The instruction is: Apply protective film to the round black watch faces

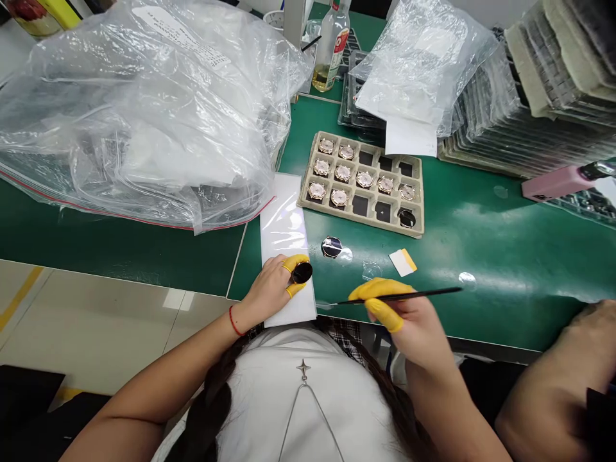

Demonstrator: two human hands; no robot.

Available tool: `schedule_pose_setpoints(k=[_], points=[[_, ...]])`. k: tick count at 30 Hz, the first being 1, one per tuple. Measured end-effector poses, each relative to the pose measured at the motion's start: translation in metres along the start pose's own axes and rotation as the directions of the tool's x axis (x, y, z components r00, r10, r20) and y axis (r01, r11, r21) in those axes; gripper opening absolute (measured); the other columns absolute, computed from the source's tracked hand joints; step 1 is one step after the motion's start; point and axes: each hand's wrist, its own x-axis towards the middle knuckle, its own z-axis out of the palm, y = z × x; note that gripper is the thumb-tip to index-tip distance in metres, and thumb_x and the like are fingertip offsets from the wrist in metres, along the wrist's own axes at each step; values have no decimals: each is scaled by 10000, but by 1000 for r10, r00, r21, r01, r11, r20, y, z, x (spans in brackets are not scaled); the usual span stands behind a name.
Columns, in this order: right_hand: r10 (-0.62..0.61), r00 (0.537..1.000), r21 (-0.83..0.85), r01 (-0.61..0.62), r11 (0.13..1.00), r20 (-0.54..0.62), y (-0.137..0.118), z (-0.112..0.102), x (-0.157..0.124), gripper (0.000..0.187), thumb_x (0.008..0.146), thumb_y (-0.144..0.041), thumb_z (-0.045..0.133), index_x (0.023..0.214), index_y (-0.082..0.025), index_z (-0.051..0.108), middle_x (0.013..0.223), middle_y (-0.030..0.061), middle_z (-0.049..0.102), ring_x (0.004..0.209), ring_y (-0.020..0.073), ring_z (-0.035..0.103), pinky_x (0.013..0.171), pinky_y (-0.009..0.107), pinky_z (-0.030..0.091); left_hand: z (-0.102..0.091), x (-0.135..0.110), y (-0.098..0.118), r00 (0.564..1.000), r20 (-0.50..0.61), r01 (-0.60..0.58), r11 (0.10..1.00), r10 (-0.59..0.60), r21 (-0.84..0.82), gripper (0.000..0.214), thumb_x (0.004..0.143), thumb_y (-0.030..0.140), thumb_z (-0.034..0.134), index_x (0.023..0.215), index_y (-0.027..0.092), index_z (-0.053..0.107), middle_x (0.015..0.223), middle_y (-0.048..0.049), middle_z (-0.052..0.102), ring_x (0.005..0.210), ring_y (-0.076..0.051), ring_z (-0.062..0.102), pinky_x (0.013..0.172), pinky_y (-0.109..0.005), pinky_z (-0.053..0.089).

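Note:
My left hand (pixel 272 286), with yellow finger cots on thumb and finger, pinches a round black watch part (pixel 302 273) over a white sheet (pixel 287 237). My right hand (pixel 409 314), also in yellow cots, grips a slim black stick-like tool (pixel 423 294) near the bench's front edge; its thin pale tip points left toward my other hand. Another round dark watch part (pixel 332 247) lies on the bench just beyond my hands. Behind it sits a tray (pixel 375 223) with several rose-gold watch heads (pixel 364 179) in its compartments and one black round part (pixel 407 219) at the near right corner.
A large clear plastic bag (pixel 144 128) covers the left side. At the back stand a glass bottle (pixel 331 48) and stacked trays (pixel 510 122). A pink bottle (pixel 558 183) lies to the right, near another person's arm (pixel 563 372). A white-and-yellow paper piece (pixel 403 262) lies ahead.

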Motion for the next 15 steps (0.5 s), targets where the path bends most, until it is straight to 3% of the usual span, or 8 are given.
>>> schedule_pose_setpoints(k=[2,4,9,15], points=[[-7,992,9,8,1000,-124,-14,-4,-6,135,841,-320,618,795,-218,693,814,57,669,763,186,612,660,307,516,-5,-1,7,1000,18,22,991,-20,-130,331,831,186,585,1158,210,539,1090,-60,604,1012,-227,539,931,-393,412],[17,985,29,-12,999,-172,-24,-3,-8,191,833,-352,626,711,-213,674,748,54,653,708,183,598,619,304,512,-12,-2,18,998,58,35,961,-20,-276,370,809,207,621,1167,236,534,1098,-39,611,989,-205,561,921,-359,429],[56,994,96,-47,994,-90,-34,10,-4,333,810,-408,643,557,-199,589,678,40,630,623,152,556,552,273,486,-25,-10,42,995,96,14,930,23,-368,458,754,267,708,1181,268,543,1063,-21,611,959,-182,565,889,-314,448],[80,989,109,-67,992,-123,-26,7,-4,347,813,-407,642,546,-193,581,653,34,612,597,140,531,502,255,444,-30,-16,51,995,79,-22,918,58,-396,392,779,284,688,1151,269,562,1024,-13,607,873,-153,583,898,-320,457]])
